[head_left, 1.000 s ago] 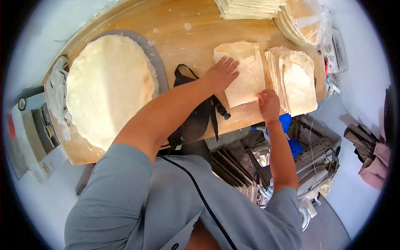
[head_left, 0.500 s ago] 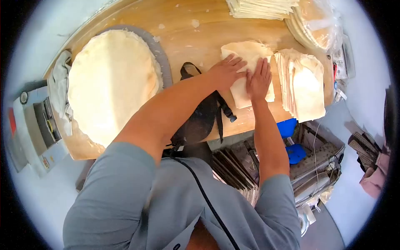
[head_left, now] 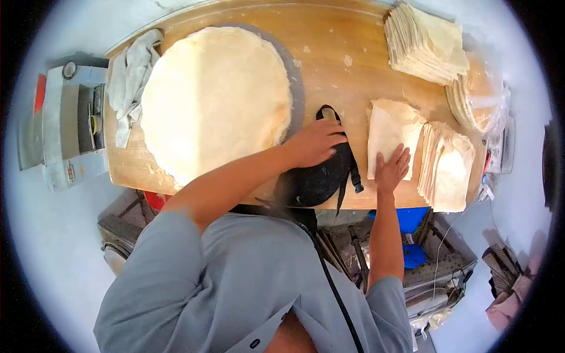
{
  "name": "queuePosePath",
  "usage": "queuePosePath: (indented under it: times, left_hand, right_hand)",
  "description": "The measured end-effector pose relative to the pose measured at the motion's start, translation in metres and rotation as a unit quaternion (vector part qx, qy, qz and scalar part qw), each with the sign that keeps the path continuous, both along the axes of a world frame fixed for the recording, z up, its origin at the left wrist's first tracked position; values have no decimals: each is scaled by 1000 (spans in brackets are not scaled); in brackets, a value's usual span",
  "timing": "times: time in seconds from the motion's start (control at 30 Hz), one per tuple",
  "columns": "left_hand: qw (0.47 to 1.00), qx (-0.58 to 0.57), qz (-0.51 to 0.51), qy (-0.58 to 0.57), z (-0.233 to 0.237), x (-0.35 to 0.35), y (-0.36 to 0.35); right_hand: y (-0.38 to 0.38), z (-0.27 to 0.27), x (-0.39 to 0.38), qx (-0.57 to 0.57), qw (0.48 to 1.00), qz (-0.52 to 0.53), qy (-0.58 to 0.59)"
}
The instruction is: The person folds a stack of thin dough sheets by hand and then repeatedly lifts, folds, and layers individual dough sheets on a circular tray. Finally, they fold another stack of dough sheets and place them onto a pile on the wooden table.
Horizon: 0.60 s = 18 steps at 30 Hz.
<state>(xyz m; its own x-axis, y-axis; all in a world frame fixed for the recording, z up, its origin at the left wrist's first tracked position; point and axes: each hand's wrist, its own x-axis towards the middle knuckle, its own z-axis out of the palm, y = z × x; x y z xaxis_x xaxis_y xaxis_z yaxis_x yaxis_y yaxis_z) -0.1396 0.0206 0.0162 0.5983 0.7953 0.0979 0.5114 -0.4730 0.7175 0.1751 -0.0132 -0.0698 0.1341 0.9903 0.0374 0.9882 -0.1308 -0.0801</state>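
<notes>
My right hand (head_left: 392,167) lies flat, fingers stretched out, on the lower part of a folded sheet of thin flatbread (head_left: 395,129). To its left my left hand (head_left: 319,142) is over a black bag (head_left: 315,182) with a strap and buckle, its fingers extended and nothing visible in them. A tall round stack of thin flatbread sheets (head_left: 218,100) sits farther left, a band of bright light across it. Just right of the folded sheet stands a row of folded flatbreads (head_left: 445,167), leaning against one another.
Another pile of folded flatbreads (head_left: 425,44) lies at the back right, beside round breads in a clear plastic bag (head_left: 478,100). A grey cloth (head_left: 132,79) rests at the table's (head_left: 329,76) left end. Below the front edge are blue items (head_left: 414,256) and clutter.
My left hand has left the folded sheet and moved left over the black bag. My right hand has slid down the sheet. The view has shifted, with the table now farther right.
</notes>
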Motion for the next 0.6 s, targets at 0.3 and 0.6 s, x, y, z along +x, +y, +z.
queuePosePath:
  times: [0.3,0.6]
  left_hand:
    - [940,-129,316,-5,23,-191,-148]
    - [880,-281,377,-63,46,-247,-212]
  right_hand:
    - [35,99,-116,-105,894,8,435]
    - [51,63,-276,-115,938,41,325]
